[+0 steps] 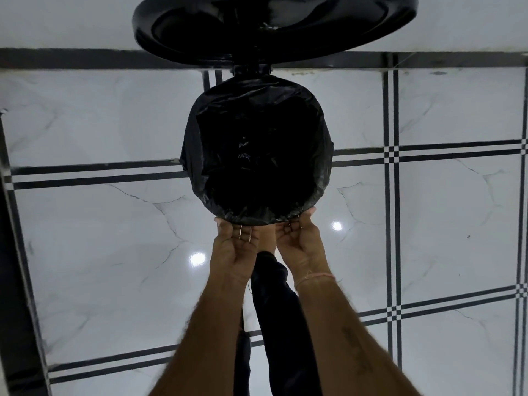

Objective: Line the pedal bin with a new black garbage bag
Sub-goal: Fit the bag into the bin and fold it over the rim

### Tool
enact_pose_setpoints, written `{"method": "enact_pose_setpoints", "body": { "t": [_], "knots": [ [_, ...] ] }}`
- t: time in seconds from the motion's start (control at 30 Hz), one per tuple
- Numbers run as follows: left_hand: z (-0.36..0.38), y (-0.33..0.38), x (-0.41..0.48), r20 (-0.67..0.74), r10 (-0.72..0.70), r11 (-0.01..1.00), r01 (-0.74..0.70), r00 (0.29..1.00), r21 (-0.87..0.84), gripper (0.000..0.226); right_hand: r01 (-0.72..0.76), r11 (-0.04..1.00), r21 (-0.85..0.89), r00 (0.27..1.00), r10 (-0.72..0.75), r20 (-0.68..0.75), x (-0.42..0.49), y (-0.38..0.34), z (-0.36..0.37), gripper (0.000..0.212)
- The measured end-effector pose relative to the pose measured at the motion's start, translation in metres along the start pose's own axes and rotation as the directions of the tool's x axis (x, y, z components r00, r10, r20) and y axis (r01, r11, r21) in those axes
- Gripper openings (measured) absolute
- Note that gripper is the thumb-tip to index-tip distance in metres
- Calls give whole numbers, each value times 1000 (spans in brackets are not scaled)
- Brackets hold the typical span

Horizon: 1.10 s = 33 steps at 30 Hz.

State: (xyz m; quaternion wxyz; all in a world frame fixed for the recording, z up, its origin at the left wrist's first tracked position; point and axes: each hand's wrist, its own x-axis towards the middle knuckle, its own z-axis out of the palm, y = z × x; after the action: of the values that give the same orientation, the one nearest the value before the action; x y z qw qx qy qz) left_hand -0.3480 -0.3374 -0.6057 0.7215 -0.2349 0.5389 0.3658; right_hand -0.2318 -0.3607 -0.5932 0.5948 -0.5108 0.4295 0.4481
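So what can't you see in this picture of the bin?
All in the head view:
- Bin body and pedal: hidden under the black bag folded over the rim.
- Bag's bottom: too dark to make out.
- Lid: its top is cut off by the picture edge.
- Fingertips of the left hand and right hand: tucked under the bag's edge.

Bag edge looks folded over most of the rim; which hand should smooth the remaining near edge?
Either, slightly the right hand: its fingertips already touch the black plastic garbage bag further round the near rim. The left hand grips lower.
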Motion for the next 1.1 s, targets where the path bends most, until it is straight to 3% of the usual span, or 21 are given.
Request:
{"method": "enact_pose_setpoints", "body": {
  "t": [0.07, 0.17, 0.23, 0.33, 0.5, 0.6, 0.63, 0.67, 0.7, 0.73, 0.77, 0.8, 0.83, 0.87, 0.9, 0.93, 1.0, 1.1],
  "knots": [
    [3, -4, 2, 20, 11, 1000, -10, 1000, -28, 32, -39, 997, 71, 998, 36, 45, -2, 4, 7, 32],
    [4, 0, 3, -3, -2, 999, 2, 1000, -49, 28, -87, 996, -36, 996, 87, -14, 1, 4, 16, 17],
    [6, 8, 6, -39, -39, 999, 38, 998, -5, 22, -108, 988, -106, 989, 96, -113, 2, -6, 19, 31],
    [9, 17, 6, -102, -61, 987, 75, 993, 141, 24, -85, 981, -172, 983, 53, -178, 10, -22, 18, 33],
    [16, 44, -3, -29, 88, 976, -81, 996, 204, 53, 21, 971, -238, 994, -46, -96, 4, -43, 23, 40],
    [26, 62, -6, 25, 145, 912, -143, 989, 385, 43, 69, 920, -387, 993, -100, -60, -6, -52, 33, 36],
    [30, 65, -6, 41, 158, 889, -160, 987, 428, 37, 174, 870, -461, 969, -235, -78, -10, -52, 36, 30],
    [32, 68, -6, 46, 167, 879, -169, 985, 446, 33, 353, 731, -584, 878, -475, -63, -14, -50, 38, 24],
    [33, 69, -6, 37, 163, 880, -162, 986, 446, 30, 564, 452, -691, 668, -742, 60, -23, -47, 41, 19],
    [32, 69, -6, 29, 149, 885, -146, 988, 441, 28, 715, 119, -689, 456, -826, 331, -35, -40, 45, 16],
    [34, 72, -7, 26, 133, 893, -131, 991, 431, 28, 807, -111, -580, 327, -733, 596, -40, -28, 51, 15],
    [35, 71, -7, 13, 113, 901, -108, 994, 420, 28, 842, -99, -530, 395, -556, 732, -48, -16, 58, 15],
    [35, 71, -6, -1, 101, 912, -92, 995, 400, 30, 818, 32, -575, 553, -322, 768, -55, 0, 75, 19],
    [33, 71, -5, -5, 92, 920, -83, 996, 384, 31, 730, 132, -671, 683, -99, 723, -59, 14, 89, 25],
    [31, 71, -6, -7, 79, 928, -71, 997, 366, 33, 616, 160, -772, 773, 64, 631, -58, 28, 102, 31],
    [31, 70, -7, -8, 69, 933, -62, 998, 356, 35, 551, 136, -823, 807, 165, 567, -54, 41, 112, 38],
    [23, 73, -3, -11, 65, 945, -58, 998, 321, 44, 490, 110, -864, 835, 225, 502, -38, 73, 131, 50],
    [29, 73, -4, 3, 60, 945, -58, 998, 322, 44, 338, 268, -902, 911, 149, 385, -5, 81, 139, 66]
  ]
}}
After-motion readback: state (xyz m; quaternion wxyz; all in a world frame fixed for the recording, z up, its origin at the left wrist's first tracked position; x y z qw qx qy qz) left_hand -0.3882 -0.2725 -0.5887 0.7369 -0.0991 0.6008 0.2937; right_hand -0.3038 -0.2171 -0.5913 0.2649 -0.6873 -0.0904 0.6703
